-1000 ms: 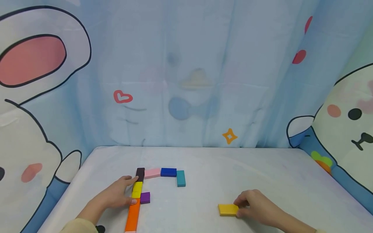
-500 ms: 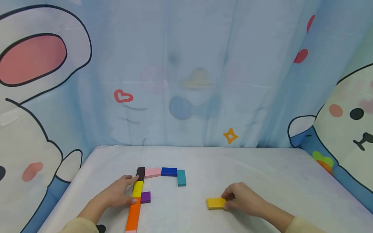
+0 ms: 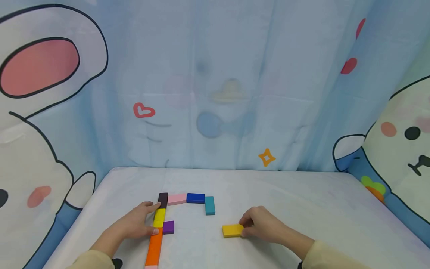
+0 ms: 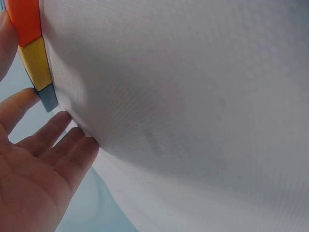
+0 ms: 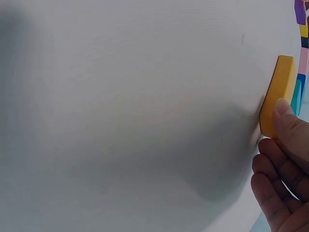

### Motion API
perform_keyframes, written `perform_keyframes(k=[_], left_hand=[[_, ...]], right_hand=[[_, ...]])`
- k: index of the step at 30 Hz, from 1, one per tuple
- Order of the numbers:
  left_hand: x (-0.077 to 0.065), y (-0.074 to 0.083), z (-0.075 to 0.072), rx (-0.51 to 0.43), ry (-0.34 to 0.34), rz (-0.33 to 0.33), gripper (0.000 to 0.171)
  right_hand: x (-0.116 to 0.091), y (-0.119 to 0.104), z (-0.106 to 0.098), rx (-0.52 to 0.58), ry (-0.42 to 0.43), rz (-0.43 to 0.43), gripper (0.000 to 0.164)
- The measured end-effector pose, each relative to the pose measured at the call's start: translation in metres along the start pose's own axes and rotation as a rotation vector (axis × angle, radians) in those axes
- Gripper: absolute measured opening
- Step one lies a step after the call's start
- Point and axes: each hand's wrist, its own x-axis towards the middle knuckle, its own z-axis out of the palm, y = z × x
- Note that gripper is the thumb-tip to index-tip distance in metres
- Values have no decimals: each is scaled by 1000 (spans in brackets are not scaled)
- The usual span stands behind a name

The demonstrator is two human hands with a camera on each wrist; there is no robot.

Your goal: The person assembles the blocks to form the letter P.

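Note:
A yellow rectangular block (image 3: 231,231) is pinched at its right end between the thumb and fingers of my right hand (image 3: 263,224). In the right wrist view the thumb presses on the face of that block (image 5: 277,94). My left hand (image 3: 134,222) lies beside a column of blocks, its fingers fairly straight. Its index fingertip touches the black block (image 3: 163,200) and its thumb the orange block (image 3: 154,246), with a bright yellow block (image 3: 159,218) between. A purple block (image 3: 168,227) adjoins the column's right side.
A pink block (image 3: 177,199), a blue block (image 3: 195,198) and a teal block (image 3: 209,205) run rightward from the black one, the teal pointing toward me. Everything lies on a white cloth-covered table (image 3: 295,190). A printed curtain (image 3: 215,149) hangs behind.
My right hand has moved left and slightly away from me with the yellow block, nearing the other blocks. The left hand keeps its place beside the column.

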Motion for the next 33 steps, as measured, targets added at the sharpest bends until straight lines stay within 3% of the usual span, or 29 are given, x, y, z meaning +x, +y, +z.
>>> perform_keyframes(k=[33], left_hand=[[0, -1, 0, 24, 21, 11, 83]], right_hand=[[39, -63, 36, 29, -44, -172, 23]])
